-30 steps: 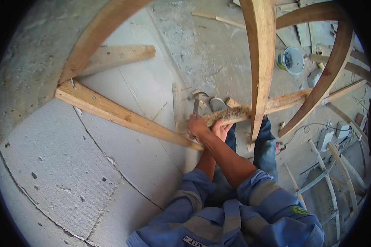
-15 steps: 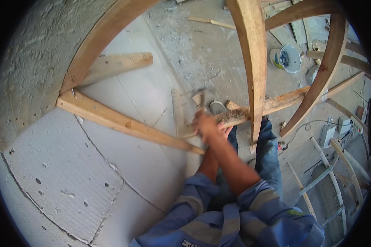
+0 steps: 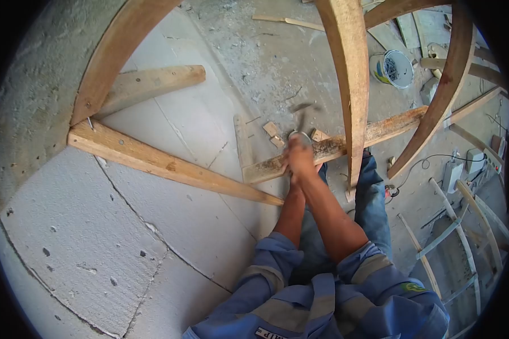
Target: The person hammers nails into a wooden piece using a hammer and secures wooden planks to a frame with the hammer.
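Note:
My right hand (image 3: 298, 160) is closed round the handle of a hammer (image 3: 303, 116), whose head is smeared by motion above the wooden plank. The rough, stained wooden plank (image 3: 382, 134) runs from the white wall blocks out to the right, across my legs. Mostly hidden behind my right hand, my left hand (image 3: 319, 168) grips the plank's near edge; only a little of it shows. A pale upright board (image 3: 243, 140) stands at the plank's left end, with nails sticking out near it.
Curved timber ribs (image 3: 350, 85) rise close to the right of my hands. A tapered beam (image 3: 172, 165) juts from the wall at left. Beyond lie small wood blocks (image 3: 274, 134) and a bucket of nails (image 3: 392, 69). A cable (image 3: 421, 160) and slatted frame (image 3: 452, 220) are at right.
My right hand and the hammer have moved slightly right and up along the plank. The view has shifted a little; the plank keeps its place against the wall.

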A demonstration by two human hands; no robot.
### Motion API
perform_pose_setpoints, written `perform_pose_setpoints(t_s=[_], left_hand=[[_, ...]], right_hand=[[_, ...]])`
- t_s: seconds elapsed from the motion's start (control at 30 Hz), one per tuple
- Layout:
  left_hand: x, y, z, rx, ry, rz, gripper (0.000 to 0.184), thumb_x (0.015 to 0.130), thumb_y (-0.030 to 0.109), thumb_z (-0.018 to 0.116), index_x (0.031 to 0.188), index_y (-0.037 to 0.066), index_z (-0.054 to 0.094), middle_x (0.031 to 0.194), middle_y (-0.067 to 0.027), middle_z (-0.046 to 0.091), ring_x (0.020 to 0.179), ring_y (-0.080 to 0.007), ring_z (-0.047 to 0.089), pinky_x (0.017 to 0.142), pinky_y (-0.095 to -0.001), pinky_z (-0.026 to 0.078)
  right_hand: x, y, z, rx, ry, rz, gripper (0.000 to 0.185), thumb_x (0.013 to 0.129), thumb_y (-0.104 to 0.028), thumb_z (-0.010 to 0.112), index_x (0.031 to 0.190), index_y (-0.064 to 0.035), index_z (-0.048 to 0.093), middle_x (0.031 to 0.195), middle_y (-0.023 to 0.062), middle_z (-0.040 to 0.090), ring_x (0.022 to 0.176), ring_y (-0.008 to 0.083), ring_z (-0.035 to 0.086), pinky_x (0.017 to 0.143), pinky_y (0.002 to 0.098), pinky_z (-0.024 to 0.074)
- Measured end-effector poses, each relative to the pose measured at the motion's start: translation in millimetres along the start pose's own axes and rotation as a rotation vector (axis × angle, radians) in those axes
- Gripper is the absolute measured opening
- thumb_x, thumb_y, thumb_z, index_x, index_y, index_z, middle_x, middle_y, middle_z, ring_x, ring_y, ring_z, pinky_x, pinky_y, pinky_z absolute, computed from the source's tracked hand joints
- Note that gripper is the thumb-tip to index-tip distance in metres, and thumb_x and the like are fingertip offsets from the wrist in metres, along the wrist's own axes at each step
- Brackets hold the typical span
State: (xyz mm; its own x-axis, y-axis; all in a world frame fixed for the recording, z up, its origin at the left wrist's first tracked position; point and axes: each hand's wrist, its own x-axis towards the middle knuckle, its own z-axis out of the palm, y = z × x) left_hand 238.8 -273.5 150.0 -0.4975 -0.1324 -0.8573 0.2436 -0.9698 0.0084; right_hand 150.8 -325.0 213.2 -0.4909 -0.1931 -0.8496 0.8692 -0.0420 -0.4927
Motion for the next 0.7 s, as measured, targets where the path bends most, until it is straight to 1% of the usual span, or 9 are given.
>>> perform_pose_setpoints(t_s=[0.03, 0.13, 0.2, 0.37, 0.4, 0.43, 0.47, 0.57, 0.7], left_hand=[[-1.2, 0.3, 7.5, -0.004, 0.031, -0.021, 0.048, 0.091, 0.013, 0.065, 0.136, 0.009, 0.049, 0.141, -0.0115, 0.051, 0.136, -0.0309, 0.045, 0.111, -0.0542, 0.041], [1.3, 14.2, 30.8, -0.014, 0.115, -0.040, 0.047, 0.091, 0.012, 0.065, 0.135, 0.010, 0.050, 0.142, -0.0111, 0.051, 0.135, -0.0301, 0.046, 0.111, -0.0537, 0.041], [4.6, 13.5, 31.5, 0.041, -0.035, 0.064, 0.041, 0.092, 0.014, 0.061, 0.131, 0.005, 0.051, 0.135, -0.0120, 0.056, 0.132, -0.0286, 0.050, 0.114, -0.0520, 0.037], [-1.6, 9.9, 33.0, 0.091, -0.062, 0.114, 0.034, 0.090, 0.015, 0.062, 0.121, 0.002, 0.055, 0.126, -0.0119, 0.062, 0.128, -0.0278, 0.054, 0.114, -0.0496, 0.038], [-1.0, 12.1, 27.8, 0.083, -0.056, 0.102, 0.035, 0.090, 0.015, 0.062, 0.122, 0.003, 0.055, 0.126, -0.0116, 0.062, 0.128, -0.0277, 0.053, 0.114, -0.0499, 0.038], [4.0, 13.8, 25.0, 0.071, -0.055, 0.089, 0.035, 0.090, 0.015, 0.062, 0.123, 0.003, 0.055, 0.126, -0.0113, 0.061, 0.128, -0.0277, 0.053, 0.114, -0.0502, 0.037], [9.7, 13.4, 20.1, 0.060, -0.053, 0.072, 0.036, 0.090, 0.014, 0.062, 0.124, 0.004, 0.055, 0.127, -0.0110, 0.061, 0.128, -0.0276, 0.053, 0.115, -0.0505, 0.037], [16.8, 12.0, 14.1, 0.062, -0.053, 0.059, 0.038, 0.090, 0.013, 0.063, 0.126, 0.006, 0.054, 0.128, -0.0100, 0.060, 0.129, -0.0274, 0.052, 0.115, -0.0513, 0.035], [11.6, 3.9, 1.2, 0.018, -0.049, 0.029, 0.042, 0.090, 0.012, 0.064, 0.130, 0.008, 0.053, 0.129, -0.0087, 0.059, 0.129, -0.0272, 0.051, 0.116, -0.0524, 0.033]], right_hand=[[4.8, -35.2, 11.2, -0.206, 0.185, -0.076, 0.038, 0.104, -0.035, 0.043, 0.092, -0.0017, 0.057, 0.067, 0.0091, 0.058, 0.045, 0.0229, 0.056, 0.043, 0.0335, 0.0458], [30.1, -46.1, 16.4, -0.040, 0.490, -0.284, 0.040, 0.104, -0.035, 0.039, 0.092, -0.0001, 0.053, 0.065, 0.0093, 0.055, 0.043, 0.0233, 0.054, 0.043, 0.0343, 0.0457], [23.2, -2.9, 37.8, -0.208, 0.517, -0.200, 0.038, 0.104, -0.034, 0.041, 0.094, 0.0015, 0.052, 0.065, 0.0110, 0.055, 0.046, 0.0230, 0.055, 0.044, 0.0355, 0.0461], [13.2, 45.7, 20.1, 0.130, -0.164, 0.722, 0.035, 0.103, -0.033, 0.044, 0.108, -0.0005, 0.056, 0.074, 0.0116, 0.059, 0.051, 0.0219, 0.056, 0.044, 0.0351, 0.0455], [-5.1, 5.8, 16.1, 0.187, -0.181, 0.677, 0.036, 0.103, -0.035, 0.045, 0.112, -0.0016, 0.057, 0.077, 0.0115, 0.060, 0.049, 0.0204, 0.053, 0.043, 0.0336, 0.0444], [-16.0, -19.9, 18.6, 0.095, -0.034, 0.435, 0.037, 0.103, -0.035, 0.045, 0.109, -0.0010, 0.057, 0.077, 0.0117, 0.060, 0.049, 0.0202, 0.053, 0.043, 0.0339, 0.0445], [-22.1, -30.1, 19.5, 0.008, 0.107, 0.194, 0.037, 0.103, -0.036, 0.046, 0.107, -0.0003, 0.056, 0.076, 0.0120, 0.060, 0.049, 0.0200, 0.054, 0.043, 0.0342, 0.0445], [16.6, -39.6, 10.0, -0.030, 0.352, -0.187, 0.036, 0.102, -0.034, 0.046, 0.106, 0.0004, 0.056, 0.076, 0.0129, 0.059, 0.050, 0.0228, 0.057, 0.043, 0.0352, 0.0461], [-3.3, 80.0, 47.2, -0.530, 0.103, 0.171, 0.030, 0.099, -0.028, 0.051, 0.107, 0.0005, 0.056, 0.077, 0.0146, 0.061, 0.051, 0.0268, 0.059, 0.047, 0.0398, 0.0486]])
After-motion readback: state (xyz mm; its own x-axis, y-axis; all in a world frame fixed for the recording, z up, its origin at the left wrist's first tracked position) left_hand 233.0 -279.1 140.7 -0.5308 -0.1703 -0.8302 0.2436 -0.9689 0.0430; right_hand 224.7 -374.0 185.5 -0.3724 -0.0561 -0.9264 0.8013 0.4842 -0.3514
